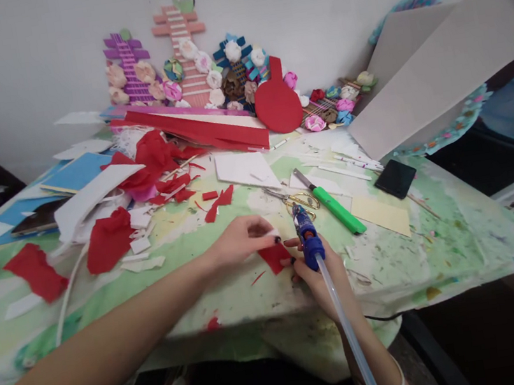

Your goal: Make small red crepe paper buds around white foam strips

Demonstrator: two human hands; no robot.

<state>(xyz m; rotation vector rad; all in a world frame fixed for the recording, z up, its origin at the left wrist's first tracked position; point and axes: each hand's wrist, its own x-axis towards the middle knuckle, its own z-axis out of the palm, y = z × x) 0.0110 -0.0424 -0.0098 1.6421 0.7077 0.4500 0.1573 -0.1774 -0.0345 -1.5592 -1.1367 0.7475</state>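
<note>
My left hand [238,241] is closed in a pinch on a small white piece [273,233], partly hidden by the fingers. Just below its fingertips is a piece of red paper [274,258]. My right hand [319,270] is wrapped round a blue hot glue gun [312,245], and a long clear glue stick [347,324] runs out of its back toward me. Fingertips of the right hand touch the red paper's right edge. Right beyond the glue gun lie gold-handled scissors [304,200] and a green utility knife [336,207].
Red crepe scraps [109,240], white offcuts and a white cord [71,291] cover the left side. Behind are red strips [199,130], a red round-bodied cutout [279,107] and flower-decorated stick crafts [188,55]. A black phone [395,179] and large grey board [439,56] are at right.
</note>
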